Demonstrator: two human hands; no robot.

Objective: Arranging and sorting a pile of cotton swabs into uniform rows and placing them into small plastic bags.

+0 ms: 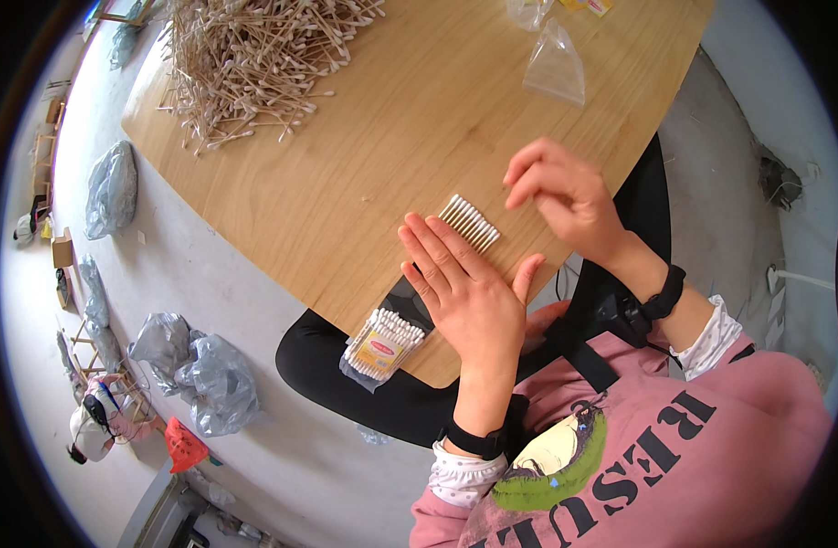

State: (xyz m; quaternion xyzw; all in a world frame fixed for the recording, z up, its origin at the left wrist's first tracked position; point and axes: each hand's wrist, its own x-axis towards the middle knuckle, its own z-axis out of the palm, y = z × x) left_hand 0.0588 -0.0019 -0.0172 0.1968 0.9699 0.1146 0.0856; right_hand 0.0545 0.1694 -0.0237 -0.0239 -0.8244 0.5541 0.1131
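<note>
My left hand (464, 288) lies flat and open on the wooden table (373, 173), fingers spread over a row of cotton swabs (471, 222) whose white tips stick out past my fingertips. My right hand (560, 192) hovers just right of that row, fingers loosely curled with nothing visible in them. A packed bag of cotton swabs (382, 344) rests at the table's near edge, left of my left wrist. A big loose heap of wooden-stick swabs (259, 55) covers the far left of the table.
An empty clear plastic bag (556, 66) lies at the far right of the table, with more packaging (537, 9) behind it. Grey plastic sacks (200, 370) and a red bag (183, 445) sit on the floor at left.
</note>
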